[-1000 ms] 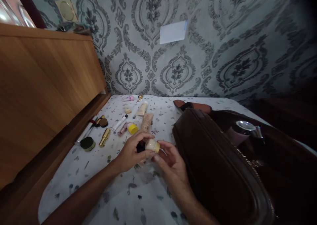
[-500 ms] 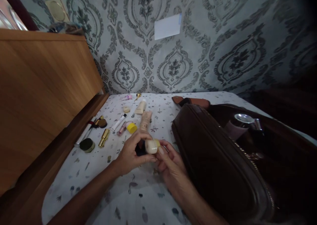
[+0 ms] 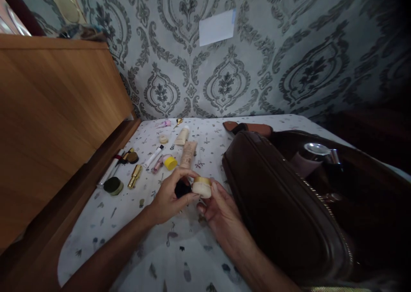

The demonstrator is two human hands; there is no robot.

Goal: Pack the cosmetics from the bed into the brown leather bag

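A small whitish cosmetic jar (image 3: 201, 190) with a gold-yellow lid is held up between my two hands above the patterned sheet. My left hand (image 3: 170, 196) curls round it from the left, fingers on top and thumb below. Inside that curl shows a black object (image 3: 182, 189), partly hidden, whose kind I cannot make out. My right hand (image 3: 223, 208) grips the jar's right side with thumb and fingers. Just beyond the hands lies a beige squeeze tube (image 3: 189, 154). A yellow-capped container (image 3: 170, 162) rests to the left of that tube.
A large brown leather bag (image 3: 272, 206) stands open at the right, a pinkish container (image 3: 310, 157) inside it. Lying on the sheet (image 3: 128, 240) at the left are a gold tube (image 3: 134, 176), a dark green jar (image 3: 113, 186) and several other cosmetics. A wooden cabinet (image 3: 58, 112) borders the left.
The jar has turned in my fingers, so its gold-yellow lid now faces up and its pale side shows. It has shifted slightly right. The view has tilted a little.
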